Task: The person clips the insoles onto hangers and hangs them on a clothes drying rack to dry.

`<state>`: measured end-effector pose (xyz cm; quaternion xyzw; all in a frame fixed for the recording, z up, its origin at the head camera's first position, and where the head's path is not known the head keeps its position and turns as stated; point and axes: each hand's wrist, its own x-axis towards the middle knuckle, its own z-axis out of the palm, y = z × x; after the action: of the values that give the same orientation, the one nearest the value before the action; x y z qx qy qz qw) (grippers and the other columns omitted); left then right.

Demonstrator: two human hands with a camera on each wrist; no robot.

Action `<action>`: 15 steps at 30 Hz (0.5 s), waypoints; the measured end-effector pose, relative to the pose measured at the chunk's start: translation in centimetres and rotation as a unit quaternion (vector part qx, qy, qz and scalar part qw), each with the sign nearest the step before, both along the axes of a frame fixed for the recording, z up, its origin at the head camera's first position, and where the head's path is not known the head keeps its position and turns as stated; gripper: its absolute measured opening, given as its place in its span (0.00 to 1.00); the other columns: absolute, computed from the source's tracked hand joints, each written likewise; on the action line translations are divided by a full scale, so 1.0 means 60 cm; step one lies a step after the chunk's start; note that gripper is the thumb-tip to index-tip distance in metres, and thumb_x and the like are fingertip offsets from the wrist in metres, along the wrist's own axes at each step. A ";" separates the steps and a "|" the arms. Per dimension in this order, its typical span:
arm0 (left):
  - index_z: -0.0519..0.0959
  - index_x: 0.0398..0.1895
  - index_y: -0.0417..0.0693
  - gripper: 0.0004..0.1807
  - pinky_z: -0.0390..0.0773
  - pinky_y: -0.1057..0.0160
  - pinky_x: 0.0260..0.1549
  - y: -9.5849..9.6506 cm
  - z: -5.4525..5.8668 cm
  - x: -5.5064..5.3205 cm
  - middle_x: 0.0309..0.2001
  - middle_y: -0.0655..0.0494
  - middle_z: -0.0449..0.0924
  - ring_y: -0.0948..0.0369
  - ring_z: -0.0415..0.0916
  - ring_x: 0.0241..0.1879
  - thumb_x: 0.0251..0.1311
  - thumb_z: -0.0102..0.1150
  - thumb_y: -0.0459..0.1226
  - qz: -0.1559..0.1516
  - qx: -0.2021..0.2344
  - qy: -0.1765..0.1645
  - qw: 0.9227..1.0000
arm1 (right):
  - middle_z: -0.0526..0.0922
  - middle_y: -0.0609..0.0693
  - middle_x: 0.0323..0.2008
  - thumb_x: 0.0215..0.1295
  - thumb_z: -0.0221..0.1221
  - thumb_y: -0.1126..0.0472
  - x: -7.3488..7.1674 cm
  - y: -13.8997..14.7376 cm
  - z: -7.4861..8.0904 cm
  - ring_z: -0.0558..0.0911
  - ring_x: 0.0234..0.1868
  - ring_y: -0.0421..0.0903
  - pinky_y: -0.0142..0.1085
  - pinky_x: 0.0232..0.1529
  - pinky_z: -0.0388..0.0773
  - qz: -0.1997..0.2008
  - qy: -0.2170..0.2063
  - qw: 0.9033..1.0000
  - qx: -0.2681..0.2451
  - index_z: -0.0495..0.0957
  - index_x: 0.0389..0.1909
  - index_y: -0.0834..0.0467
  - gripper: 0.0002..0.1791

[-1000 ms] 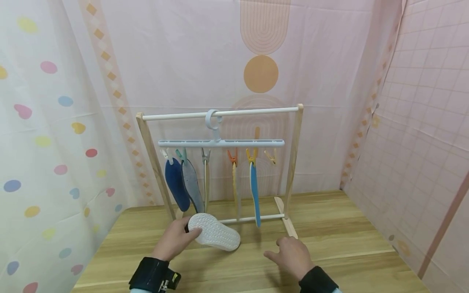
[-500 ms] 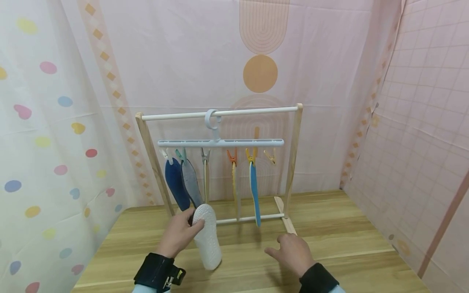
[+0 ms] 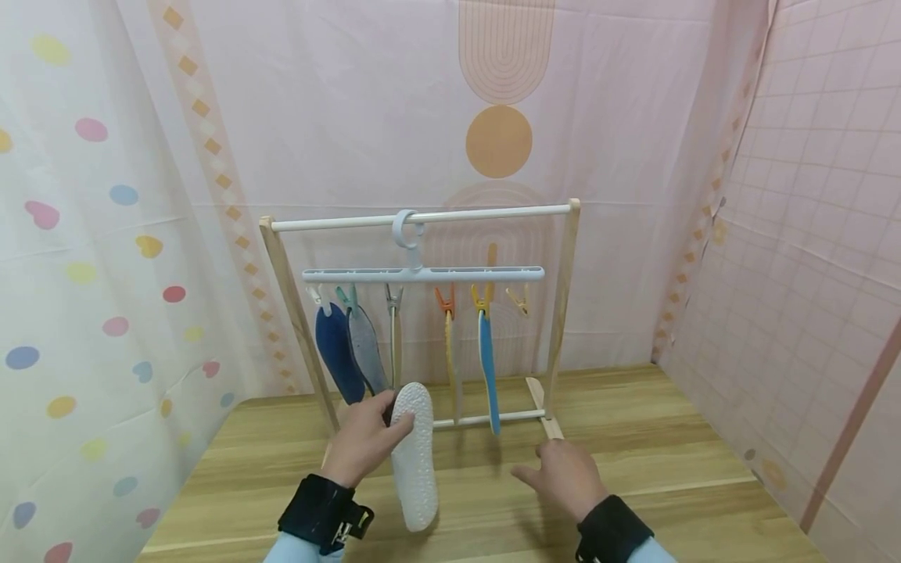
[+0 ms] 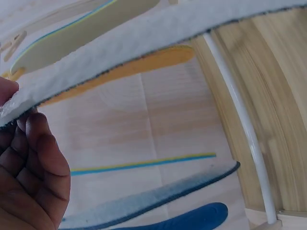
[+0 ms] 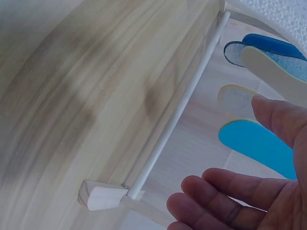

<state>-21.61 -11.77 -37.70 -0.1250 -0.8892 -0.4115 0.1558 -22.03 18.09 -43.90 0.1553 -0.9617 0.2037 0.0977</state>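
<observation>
My left hand point(image 3: 362, 440) pinches a white textured insole point(image 3: 415, 461) near its top end, thumb on the white face. In the left wrist view the insole point(image 4: 144, 45) shows a dark lower edge. It hangs nearly upright in front of the rack. My right hand point(image 3: 568, 475) holds nothing over the table's right part; in the right wrist view its fingers point(image 5: 230, 191) are relaxed, the thumb apart. From the hanger point(image 3: 450, 274) hang a dark blue insole point(image 3: 338, 353), a grey insole point(image 3: 367, 352), a pale one point(image 3: 396, 344), a yellow-edged one point(image 3: 450, 360) and a bright blue insole point(image 3: 489, 375).
A wooden rack post point(image 3: 563, 305) stands right, another post point(image 3: 292, 313) left, joined by a white top rod point(image 3: 493, 212). A cream clip point(image 3: 519, 300) hangs at the hanger's right end with nothing in it. The wooden table point(image 3: 655, 461) extends rightward; curtains surround it.
The left hand has moved right and turned the white insole from lying nearly sideways to nearly upright. The right hand has barely moved.
</observation>
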 end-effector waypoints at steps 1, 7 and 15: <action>0.79 0.33 0.46 0.02 0.70 0.66 0.23 0.003 0.001 -0.001 0.24 0.59 0.75 0.64 0.68 0.23 0.60 0.63 0.34 0.001 -0.003 0.005 1.000 | 0.83 0.51 0.25 0.55 0.70 0.43 0.000 0.000 0.001 0.69 0.18 0.39 0.34 0.19 0.67 0.000 0.002 1.000 0.001 0.86 0.33 0.66 0.26; 0.80 0.33 0.45 0.02 0.69 0.67 0.21 0.021 0.003 -0.006 0.23 0.61 0.75 0.66 0.67 0.21 0.59 0.64 0.32 -0.012 -0.007 0.026 1.000 | 0.69 0.43 0.14 0.54 0.70 0.42 -0.005 0.000 0.009 0.65 0.15 0.38 0.32 0.16 0.61 -0.011 0.014 1.000 0.008 0.79 0.19 0.58 0.23; 0.73 0.25 0.48 0.09 0.61 0.68 0.19 0.043 0.004 -0.012 0.19 0.62 0.64 0.67 0.60 0.17 0.59 0.63 0.32 -0.023 -0.033 0.050 0.998 | 0.68 0.44 0.15 0.54 0.70 0.40 -0.009 0.003 0.015 0.66 0.16 0.39 0.34 0.15 0.63 -0.026 0.020 0.999 0.019 0.77 0.18 0.56 0.24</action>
<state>-22.30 -9.20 -37.45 -0.1712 -0.8901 -0.3789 0.1865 -22.55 18.24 -43.00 0.1360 -0.9669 0.1800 0.1190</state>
